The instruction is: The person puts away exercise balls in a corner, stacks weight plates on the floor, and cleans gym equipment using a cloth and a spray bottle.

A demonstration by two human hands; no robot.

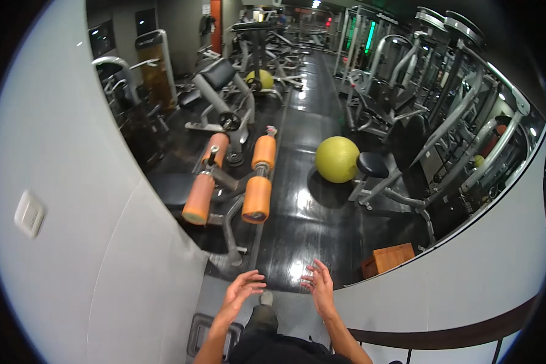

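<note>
My left hand [241, 293] is raised in front of my body, fingers spread and slightly curled, holding nothing. Level with it on the other side, my right hand [320, 287] is also empty, its fingers apart and pointing up and inward. A gap separates the two palms, with my shoe [266, 298] visible on the floor below. Neither hand touches anything. Ahead of the left hand is a bench with orange foam rollers [258, 197]. Beyond the right hand, a yellow-green exercise ball [337, 159] rests on the black floor.
A black floor strip [303, 109] runs between gym machines. A padded seat [372, 164] stands beside the ball. A wooden box [393, 257] sits by the right wall. A light switch [30, 213] is on the left wall; a dark handrail [449, 335] curves at lower right.
</note>
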